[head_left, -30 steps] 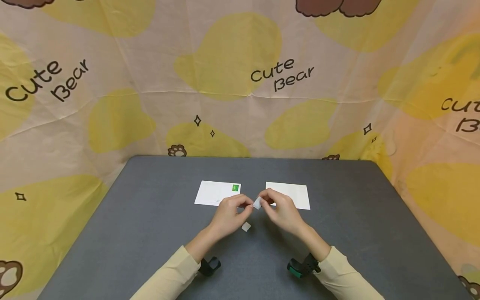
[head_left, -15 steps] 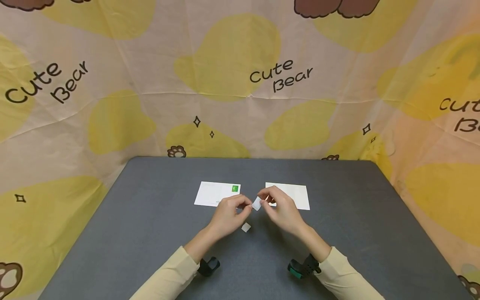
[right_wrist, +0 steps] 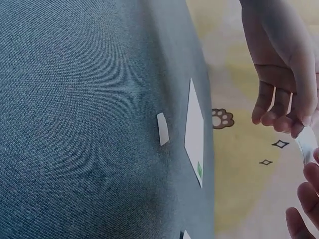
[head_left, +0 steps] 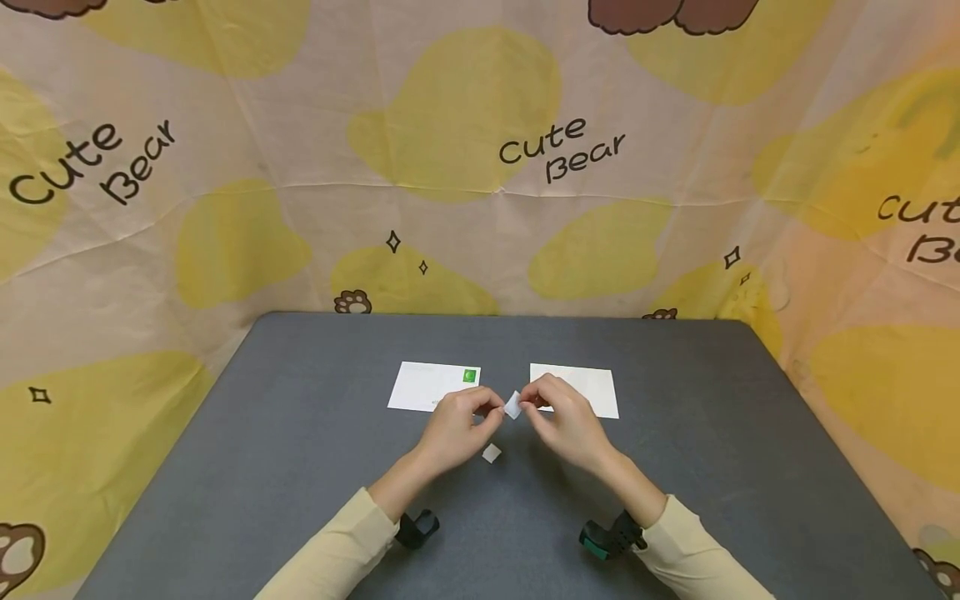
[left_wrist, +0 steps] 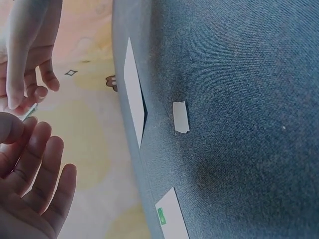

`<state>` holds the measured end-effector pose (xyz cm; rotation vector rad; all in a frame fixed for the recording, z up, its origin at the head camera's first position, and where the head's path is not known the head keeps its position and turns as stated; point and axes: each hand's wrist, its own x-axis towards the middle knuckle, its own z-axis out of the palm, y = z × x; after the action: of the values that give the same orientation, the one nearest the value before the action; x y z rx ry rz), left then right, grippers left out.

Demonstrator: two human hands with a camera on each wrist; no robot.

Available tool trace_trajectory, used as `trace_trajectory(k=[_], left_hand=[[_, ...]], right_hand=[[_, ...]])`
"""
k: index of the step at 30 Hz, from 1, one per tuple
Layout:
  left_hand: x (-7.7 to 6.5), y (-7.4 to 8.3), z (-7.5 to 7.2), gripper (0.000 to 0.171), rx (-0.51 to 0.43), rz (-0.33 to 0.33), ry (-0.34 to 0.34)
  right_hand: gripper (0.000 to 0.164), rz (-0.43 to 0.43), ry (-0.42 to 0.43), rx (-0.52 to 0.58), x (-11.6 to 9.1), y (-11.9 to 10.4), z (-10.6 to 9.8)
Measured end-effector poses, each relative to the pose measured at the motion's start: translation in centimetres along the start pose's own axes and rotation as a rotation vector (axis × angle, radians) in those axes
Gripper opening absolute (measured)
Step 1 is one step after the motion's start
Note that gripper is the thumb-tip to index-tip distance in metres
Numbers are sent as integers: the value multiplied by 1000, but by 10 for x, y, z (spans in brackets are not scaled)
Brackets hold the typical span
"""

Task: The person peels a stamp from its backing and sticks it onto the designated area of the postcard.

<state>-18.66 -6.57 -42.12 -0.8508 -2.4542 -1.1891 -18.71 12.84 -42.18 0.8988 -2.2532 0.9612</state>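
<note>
Above the table, my left hand [head_left: 455,429] and right hand [head_left: 566,419] hold one small stamp [head_left: 513,406] between them. The left thumb and forefinger pinch one end of it. At the opposite side, the right thumb and forefinger pinch it too. In the right wrist view the stamp [right_wrist: 307,144] shows a whitish face and a toothed edge; a thin greenish edge of the stamp [left_wrist: 31,111] appears in the left wrist view. Below the hands lies a small whitish paper piece [head_left: 491,453].
At the back left lies a white envelope [head_left: 420,386] with a green stamp [head_left: 469,376] in its upper right corner. A plain off-white envelope [head_left: 596,390] lies behind the right hand. The grey table [head_left: 315,467] meets a patterned cloth [head_left: 450,158] at the back.
Both hands stay nearly in place. The held stamp has tilted and looks narrower, and the right fingertips have shifted slightly to the right.
</note>
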Motion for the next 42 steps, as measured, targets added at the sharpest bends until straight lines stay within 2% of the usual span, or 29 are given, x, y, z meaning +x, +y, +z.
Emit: trace_trajectory(k=[7,23,30,36,42], left_hand=[[1,2,-2,10,-2,13,-22],[0,4,-3,11,-32,-15,-65],[0,5,-3,10,-24,13,-73],[0,6,-2,9,-25,11,-104],[0,6,-1,9,-11,16,-103]], right_hand=[[14,-20,-16,15,-2,0,3],[15,-11,-74,-1,-4,-2,8],[13,-12,-79,2,-5,-3,8],[12,-5,-74,-4,-5,-3,7],[11,8,-80,-9,-6,-4,6]])
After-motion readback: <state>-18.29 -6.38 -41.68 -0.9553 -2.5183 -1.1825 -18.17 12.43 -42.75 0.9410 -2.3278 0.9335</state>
